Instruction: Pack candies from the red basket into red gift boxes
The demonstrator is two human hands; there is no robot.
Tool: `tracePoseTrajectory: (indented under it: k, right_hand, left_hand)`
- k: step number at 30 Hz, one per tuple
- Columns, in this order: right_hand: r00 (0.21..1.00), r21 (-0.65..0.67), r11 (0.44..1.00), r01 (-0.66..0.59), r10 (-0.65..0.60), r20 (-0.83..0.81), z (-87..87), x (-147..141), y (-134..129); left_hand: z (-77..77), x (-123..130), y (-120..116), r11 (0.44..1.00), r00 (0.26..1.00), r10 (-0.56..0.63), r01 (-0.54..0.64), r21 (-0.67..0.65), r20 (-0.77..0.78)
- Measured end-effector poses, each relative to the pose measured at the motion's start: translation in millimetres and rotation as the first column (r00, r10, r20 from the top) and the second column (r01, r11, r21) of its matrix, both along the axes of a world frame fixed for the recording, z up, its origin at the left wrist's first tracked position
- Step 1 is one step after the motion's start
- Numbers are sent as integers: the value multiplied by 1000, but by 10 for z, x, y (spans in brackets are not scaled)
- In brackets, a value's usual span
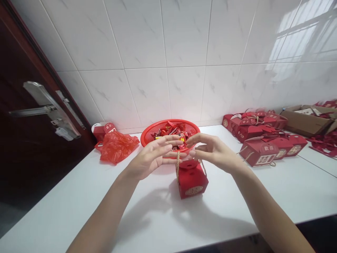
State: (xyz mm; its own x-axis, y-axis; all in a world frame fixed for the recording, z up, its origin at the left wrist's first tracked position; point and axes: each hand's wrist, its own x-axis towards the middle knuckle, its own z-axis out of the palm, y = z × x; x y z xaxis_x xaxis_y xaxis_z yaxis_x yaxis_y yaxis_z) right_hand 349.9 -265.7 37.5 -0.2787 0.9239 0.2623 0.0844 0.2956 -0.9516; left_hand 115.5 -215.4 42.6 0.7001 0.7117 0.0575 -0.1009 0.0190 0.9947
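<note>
A small red gift box (193, 180) with a gold oval label and twisted rope handles stands upright on the white table. Its top flaps are partly hidden behind my hands. My left hand (154, 156) hovers over the box's left side, fingers stretched out and apart, their tips close to the left rope handle (178, 165). On the other side my right hand (214, 151) is above the box with bent, parted fingers near the right rope. No object shows in either hand, and whether the fingertips touch the ropes is unclear.
Behind the box is a red plastic basket (147, 135) of wrapped sweets (171, 130). A red plastic bag (116, 146) lies left, before another red box (101, 131). Several red gift boxes (259, 151) and a cardboard carton (306, 121) stand right. A door (23, 147) is at left.
</note>
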Motion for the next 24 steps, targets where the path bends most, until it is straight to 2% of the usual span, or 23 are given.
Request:
tracePoseTrajectory:
  k: [3,6,12,18,21,24]
  right_hand:
    - [999,12,1000,-11,11,51,37,-112,-21]
    - [997,61,998,-23,19,72,6,-253,-51]
    - [999,104,994,-12,9,31,-74,-432,-95]
    - [993,-42,995,-89,86,-78,-121,-391,-191]
    - [996,-76,997,-16,9,-91,-142,-249,-300]
    - [981,-27,983,179,-181,-74,-120,46,-453]
  left_hand:
    - [17,20,-106,999,988,-39,40,-10,150]
    - [9,72,-193,997,977,-73,71,14,200]
    - [18,88,-220,998,995,-32,26,59,99]
    - [4,47,-237,993,994,-99,96,74,39]
    - [32,53,-299,988,989,-123,129,79,-77]
    - [81,28,-348,985,976,-102,126,120,-192]
